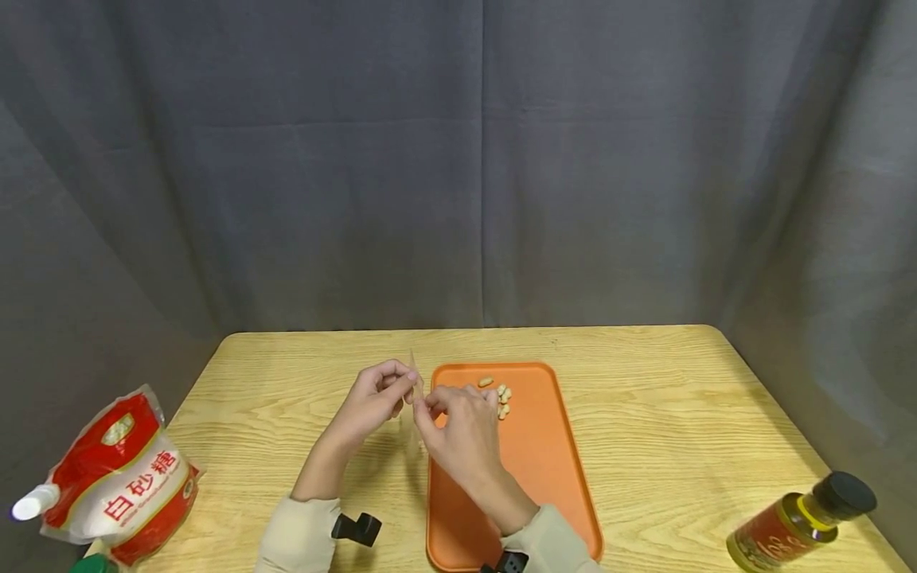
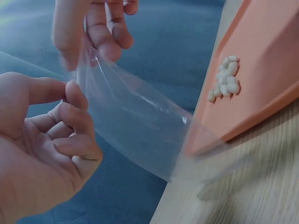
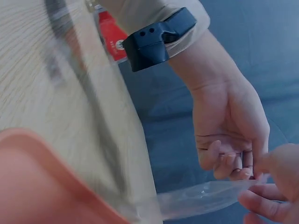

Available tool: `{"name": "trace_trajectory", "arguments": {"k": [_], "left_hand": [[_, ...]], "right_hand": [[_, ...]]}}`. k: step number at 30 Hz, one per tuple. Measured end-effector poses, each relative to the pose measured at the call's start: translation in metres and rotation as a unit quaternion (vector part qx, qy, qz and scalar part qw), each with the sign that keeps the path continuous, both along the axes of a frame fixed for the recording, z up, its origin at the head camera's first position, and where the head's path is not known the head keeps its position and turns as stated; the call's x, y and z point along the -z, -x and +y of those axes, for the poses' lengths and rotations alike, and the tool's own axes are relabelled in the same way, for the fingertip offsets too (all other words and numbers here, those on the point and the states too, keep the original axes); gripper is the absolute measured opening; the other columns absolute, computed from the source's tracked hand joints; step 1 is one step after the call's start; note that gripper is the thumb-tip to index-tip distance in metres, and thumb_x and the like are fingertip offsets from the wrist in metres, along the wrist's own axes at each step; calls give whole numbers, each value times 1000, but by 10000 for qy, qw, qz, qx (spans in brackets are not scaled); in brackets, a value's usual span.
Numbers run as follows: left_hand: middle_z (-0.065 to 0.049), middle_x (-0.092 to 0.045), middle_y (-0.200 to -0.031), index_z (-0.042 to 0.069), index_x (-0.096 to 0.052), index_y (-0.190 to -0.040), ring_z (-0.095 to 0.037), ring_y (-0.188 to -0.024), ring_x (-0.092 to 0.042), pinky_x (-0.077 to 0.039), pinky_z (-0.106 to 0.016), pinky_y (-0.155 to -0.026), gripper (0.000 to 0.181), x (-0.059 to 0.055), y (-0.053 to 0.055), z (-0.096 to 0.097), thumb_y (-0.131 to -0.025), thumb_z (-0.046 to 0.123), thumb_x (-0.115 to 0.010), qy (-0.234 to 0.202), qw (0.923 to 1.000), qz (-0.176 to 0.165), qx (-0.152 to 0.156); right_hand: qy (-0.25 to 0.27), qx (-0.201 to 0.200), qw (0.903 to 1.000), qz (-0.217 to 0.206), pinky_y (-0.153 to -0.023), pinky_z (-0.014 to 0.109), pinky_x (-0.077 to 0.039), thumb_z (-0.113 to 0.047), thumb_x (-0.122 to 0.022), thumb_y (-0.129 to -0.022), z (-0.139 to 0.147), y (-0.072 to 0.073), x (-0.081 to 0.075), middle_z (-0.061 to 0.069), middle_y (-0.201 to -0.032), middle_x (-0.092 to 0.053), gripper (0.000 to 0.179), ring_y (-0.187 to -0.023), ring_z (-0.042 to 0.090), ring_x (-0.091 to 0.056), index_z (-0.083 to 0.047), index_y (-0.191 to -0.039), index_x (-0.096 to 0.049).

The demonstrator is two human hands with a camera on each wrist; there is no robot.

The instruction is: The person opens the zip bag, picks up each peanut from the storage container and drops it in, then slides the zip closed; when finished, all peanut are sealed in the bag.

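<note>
Dark grey curtain [image 1: 458,175] behind a wood-grain table [image 1: 666,430]. Plastic bag [image 2: 135,112]: thin, colourless, transparent; creased, with glossy streaks; the orange tray [image 1: 533,477] and table show through its far end. Location: raised above the table, near the tray's left edge. Left hand [image 1: 374,402]: thumb and index finger pinching the bag's edge, other fingers curled. Right hand [image 1: 464,434]: pinching the same end, just beside. Pale peanuts [image 2: 225,80] lie clustered on the tray.
</note>
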State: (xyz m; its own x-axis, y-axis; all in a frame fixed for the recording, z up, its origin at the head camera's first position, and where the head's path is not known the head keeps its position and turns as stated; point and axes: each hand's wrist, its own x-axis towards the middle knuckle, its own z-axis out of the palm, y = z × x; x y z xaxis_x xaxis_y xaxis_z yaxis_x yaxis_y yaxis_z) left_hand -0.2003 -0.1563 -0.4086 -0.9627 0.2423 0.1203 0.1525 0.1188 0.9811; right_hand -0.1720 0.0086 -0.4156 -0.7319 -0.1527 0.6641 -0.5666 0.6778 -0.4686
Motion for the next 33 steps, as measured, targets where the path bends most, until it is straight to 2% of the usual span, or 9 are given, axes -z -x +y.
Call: {"name": "trace_trajectory", "arguments": {"k": [3,6,8,12,16,21,23,30,33], "left_hand": [[-3,-58,-73,-4,-63,-99,-11,-54,-39,-32,-23,-52,24,-1,0,0,-104,17,-54,-147,9999,-82,-13],[-5,-59,-75,-2,-64,-98,-11,-56,-40,-33,-22,-53,23,-2,-1,-1,-103,18,-55,-294,9994,-157,71],[-7,-59,-76,-1,-65,-97,-11,-57,-41,-33,-22,-54,22,-2,-1,-1,-103,18,-56,-397,9989,-203,167],[-8,-58,-78,-2,-64,-99,-11,-60,-43,-36,-23,-56,22,-2,-2,-3,-103,17,-54,-542,9974,-229,426],[-8,-57,-77,-7,-62,-99,-13,-61,-44,-37,-23,-56,25,-2,-2,-3,-104,16,-53,-439,9978,-197,461],[-10,-55,-73,-10,-61,-94,-14,-61,-46,-40,-24,-56,21,-5,-4,-1,-101,9,-54,202,9998,56,10],[-7,-54,-72,-6,-63,-91,-14,-61,-46,-39,-25,-55,16,-7,-6,1,-98,5,-54,486,9985,173,-171],[-3,-51,-70,5,-62,-83,-14,-59,-41,-37,-27,-56,13,-13,-12,4,-91,3,-52,1288,9895,381,-526],[-1,-47,-65,6,-60,-78,-14,-56,-40,-37,-28,-57,13,-17,-15,0,-90,6,-53,1597,9832,441,-761]], "right_hand": [[285,-177,9986,-414,-72,38,-30,-35,-72,-90,2,4,-5,-9,-63,-65,26,-62,12,-57,-16,-71,-72],[638,-492,9921,-961,-75,40,-36,-40,-68,-93,6,11,-12,-10,-66,-67,30,-65,9,-62,-16,-75,-74],[833,-823,9835,-1378,-74,37,-43,-38,-67,-94,10,16,-15,-10,-69,-68,30,-66,8,-63,-15,-78,-75],[1085,-1512,9586,-2155,-60,30,-49,-30,-67,-96,17,27,-17,-6,-75,-69,24,-70,10,-62,-11,-87,-78],[1217,-1755,9446,-2491,-61,31,-48,-22,-66,-96,19,31,-16,0,-76,-70,19,-72,14,-62,-9,-89,-78],[1154,-1724,9456,-2506,-62,32,-48,-15,-65,-93,19,30,-18,-3,-74,-68,15,-70,14,-60,-11,-86,-78],[1104,-1660,9473,-2507,-63,32,-49,-14,-65,-92,18,30,-18,-6,-73,-67,15,-70,13,-60,-12,-85,-78],[967,-1550,9496,-2547,-63,32,-49,-10,-62,-87,17,29,-21,-7,-73,-67,16,-68,13,-59,-12,-82,-77],[869,-1294,9548,-2531,-61,32,-46,-10,-62,-86,20,30,-21,-8,-70,-65,17,-63,12,-57,-13,-78,-76]]}}
